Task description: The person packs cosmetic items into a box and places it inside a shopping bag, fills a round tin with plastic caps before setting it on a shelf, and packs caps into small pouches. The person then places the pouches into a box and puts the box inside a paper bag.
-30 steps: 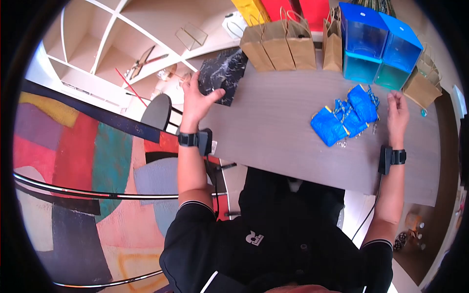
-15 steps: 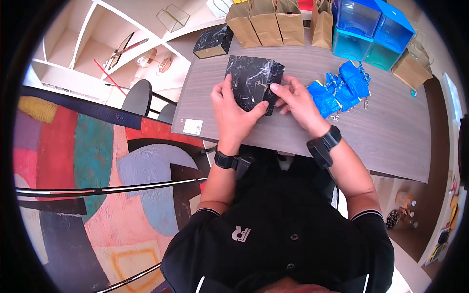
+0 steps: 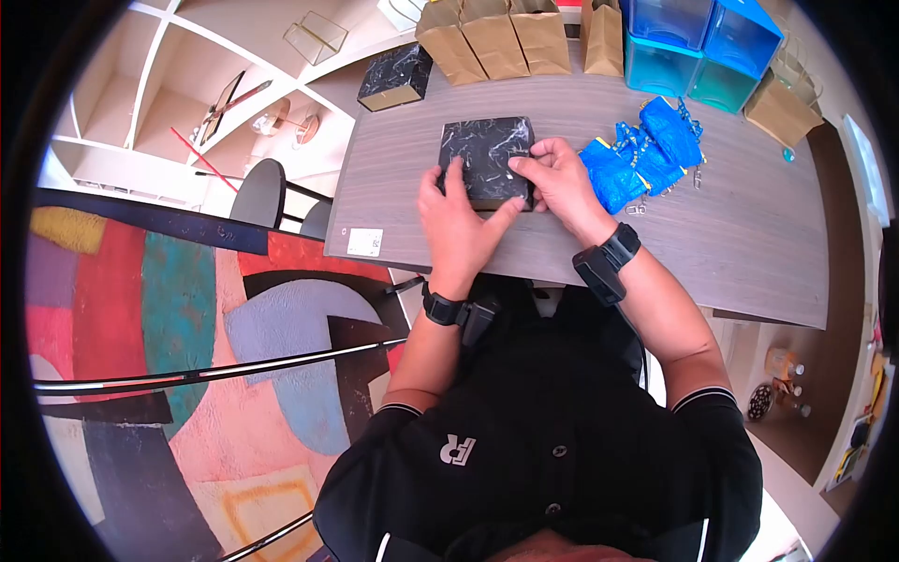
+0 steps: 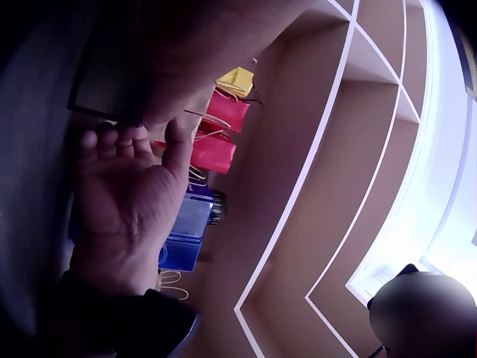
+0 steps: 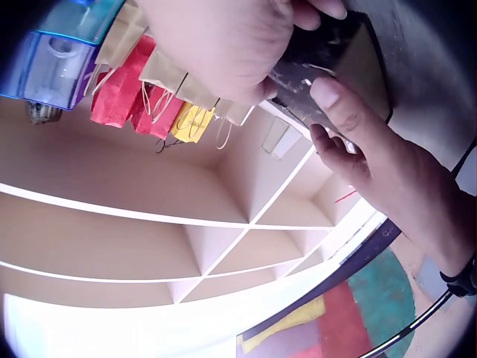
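A black, marble-patterned box rests on the table in front of the person's body. The left hand grips its near left part, fingers along the left and thumb at the near right corner. At the right edge, the right hand pinches the box with its thumb on top and fingers down the side. In the right wrist view, a tan side of the box shows beyond the left hand. A second marble-patterned box stands at the table's far left corner.
Crumpled blue bags with chains lie right of the hands. Brown paper bags line the back, beside blue and teal clear boxes. A white label is on the table at its left edge.
The left hand has brought one box from the far left to the table's front. The right hand came over from the right to hold it too. The box now lies flatter.
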A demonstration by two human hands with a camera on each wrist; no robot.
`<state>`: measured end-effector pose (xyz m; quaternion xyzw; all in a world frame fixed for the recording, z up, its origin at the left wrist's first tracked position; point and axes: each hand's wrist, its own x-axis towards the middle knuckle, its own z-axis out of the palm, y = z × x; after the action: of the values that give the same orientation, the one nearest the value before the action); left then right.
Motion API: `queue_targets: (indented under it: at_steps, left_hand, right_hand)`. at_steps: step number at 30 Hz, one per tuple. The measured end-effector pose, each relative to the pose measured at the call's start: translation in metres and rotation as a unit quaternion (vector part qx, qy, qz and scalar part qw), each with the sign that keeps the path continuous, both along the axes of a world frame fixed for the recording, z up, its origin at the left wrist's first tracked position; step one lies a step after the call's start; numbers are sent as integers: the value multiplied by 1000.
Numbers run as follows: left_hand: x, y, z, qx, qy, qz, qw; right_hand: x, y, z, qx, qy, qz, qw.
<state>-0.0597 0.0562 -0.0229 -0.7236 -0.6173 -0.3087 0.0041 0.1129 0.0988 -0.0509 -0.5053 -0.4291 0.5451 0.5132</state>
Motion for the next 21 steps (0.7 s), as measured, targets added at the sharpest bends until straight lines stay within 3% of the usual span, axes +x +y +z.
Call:
queue_targets:
  at_steps: [2,4,5,7,8,10,12,13,14,16,21]
  left_hand:
    - [4,-3,-1,-25,36,-26,999]
    - [-2,-1,-4,-25,33,-30,999]
    - [-11,5,-7,-36,-37,-56,997]
    - [-32,13,-8,-63,-116,-104,986]
    - [-42,19,-10,-65,-116,-102,986]
    - [-63,39,-24,-113,-244,-112,957]
    - [-66,46,-24,-119,-227,-104,961]
    - [-64,48,-25,-178,-285,-137,932]
    - [-60,47,-20,-235,-340,-171,894]
    - [-63,46,-32,-198,-321,-187,907]
    - [-60,20,-31,-155,-485,-261,820]
  right_hand:
    - [0,4,-7,-3,-4,7,1000]
    - [1,5,-10,64,-131,-9,989]
    - [0,2,-9,62,-130,-9,990]
    - [-1,-6,0,133,-259,-85,953]
    - [0,-7,4,133,-258,-83,953]
    - [2,-8,9,112,-329,-28,937]
    - [0,-7,5,110,-341,-6,934]
    - [1,-4,5,108,-353,6,929]
    - [1,-1,0,110,-352,4,930]
    - [1,3,-16,128,-191,-10,973]
    - [3,4,-10,124,-96,-5,988]
